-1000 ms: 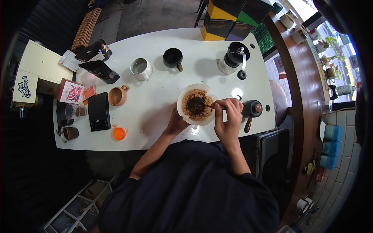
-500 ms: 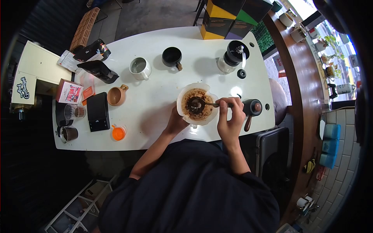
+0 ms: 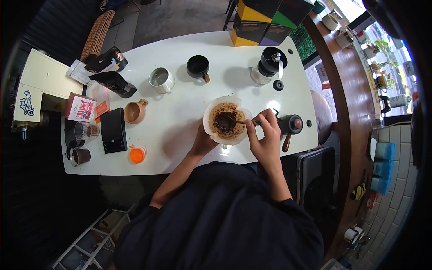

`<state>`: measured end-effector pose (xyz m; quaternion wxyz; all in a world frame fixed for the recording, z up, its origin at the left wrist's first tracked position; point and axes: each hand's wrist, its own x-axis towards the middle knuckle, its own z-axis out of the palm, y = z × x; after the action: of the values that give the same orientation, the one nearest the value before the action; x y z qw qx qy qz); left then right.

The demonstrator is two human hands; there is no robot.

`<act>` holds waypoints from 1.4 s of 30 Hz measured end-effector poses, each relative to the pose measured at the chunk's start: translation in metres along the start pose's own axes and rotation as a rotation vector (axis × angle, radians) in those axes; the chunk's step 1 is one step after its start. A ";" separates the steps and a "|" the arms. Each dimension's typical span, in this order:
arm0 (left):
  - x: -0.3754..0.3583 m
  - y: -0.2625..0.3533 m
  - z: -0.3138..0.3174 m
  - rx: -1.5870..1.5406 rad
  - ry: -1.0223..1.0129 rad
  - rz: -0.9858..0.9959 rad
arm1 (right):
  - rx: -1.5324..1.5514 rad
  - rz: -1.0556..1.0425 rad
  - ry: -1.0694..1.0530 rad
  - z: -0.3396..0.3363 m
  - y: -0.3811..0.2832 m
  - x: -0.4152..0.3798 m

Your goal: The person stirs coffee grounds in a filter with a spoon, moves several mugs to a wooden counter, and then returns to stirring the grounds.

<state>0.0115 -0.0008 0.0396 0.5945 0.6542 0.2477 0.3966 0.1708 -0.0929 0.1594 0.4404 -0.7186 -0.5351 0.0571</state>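
I am cupping my left hand [image 3: 203, 142] against the near side of the paper-lined dripper [image 3: 226, 121], which is sitting right of centre in the frame on the white desk [image 3: 180, 121]. My right hand [image 3: 264, 137] is pinching a spoon [image 3: 234, 121], its bowl dipping into the wet coffee grounds. A dark kettle [image 3: 290, 126] is standing just right of it; further up are a black mug [image 3: 199, 66] and a grinder [image 3: 270, 65].

The dripper [image 3: 226, 121] is standing on the table [image 3: 180, 117], near its front edge. The spoon [image 3: 234, 121] is lying in the dripper. The kettle [image 3: 290, 126] is sitting just right of it. The grinder [image 3: 269, 67] and two mugs [image 3: 162, 80] [image 3: 199, 67] are standing behind. The scale [image 3: 113, 130] is lying far left.
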 end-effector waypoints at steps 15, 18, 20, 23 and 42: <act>-0.001 -0.002 -0.001 0.089 0.001 0.068 | 0.183 0.132 -0.237 -0.009 0.007 -0.008; -0.001 -0.003 -0.001 0.081 -0.001 0.074 | 0.219 0.231 -0.357 -0.018 0.001 -0.007; 0.000 -0.003 -0.001 0.071 -0.004 0.060 | 0.250 0.290 -0.368 -0.018 0.000 -0.008; 0.000 -0.001 -0.001 0.064 0.001 0.064 | 0.265 0.334 -0.371 -0.017 -0.001 -0.008; -0.002 -0.006 -0.005 0.092 -0.003 0.085 | 0.280 0.169 -0.291 -0.022 -0.008 -0.017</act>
<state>0.0076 0.0015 0.0328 0.5468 0.6915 0.2366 0.4085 0.1699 -0.1195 0.1716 0.4476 -0.6769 -0.5180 0.2706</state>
